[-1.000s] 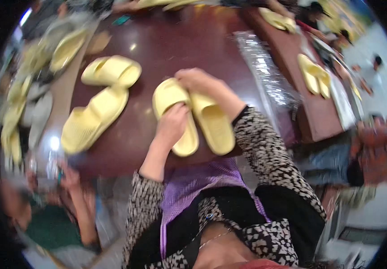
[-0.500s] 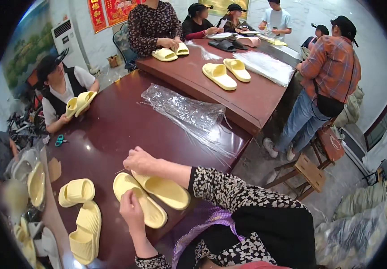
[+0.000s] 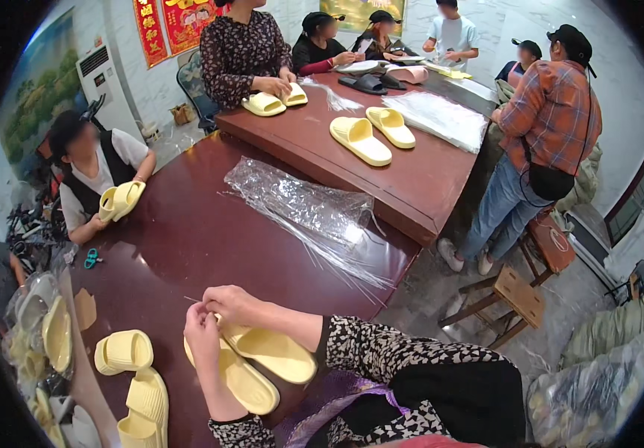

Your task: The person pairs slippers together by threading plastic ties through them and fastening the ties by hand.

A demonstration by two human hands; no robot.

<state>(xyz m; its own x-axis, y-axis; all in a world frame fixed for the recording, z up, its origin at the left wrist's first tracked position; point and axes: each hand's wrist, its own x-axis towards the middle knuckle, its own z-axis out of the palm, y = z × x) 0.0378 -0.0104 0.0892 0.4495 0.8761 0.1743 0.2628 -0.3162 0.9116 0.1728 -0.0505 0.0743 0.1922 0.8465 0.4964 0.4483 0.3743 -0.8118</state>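
Observation:
Two pale yellow slippers (image 3: 262, 366) lie side by side on the dark red table (image 3: 180, 246) right in front of me. My left hand (image 3: 201, 332) and my right hand (image 3: 231, 302) meet at the slippers' far ends, fingers pinched together there. Something thin pokes out from the fingers; I cannot tell what it is. Both forearms wear patterned black-and-white sleeves.
Another yellow slipper pair (image 3: 132, 373) lies to my left. A stack of clear plastic bags (image 3: 299, 205) lies further out on the table. A seated person (image 3: 94, 172) at left holds slippers. Other people work at a second table (image 3: 382, 149) with slippers; one stands at right (image 3: 538, 142). Wooden stool (image 3: 512, 295).
The view has swung up from straight down on the table to across the room. My hands have slid from the slippers' middles to their far ends and pinched together.

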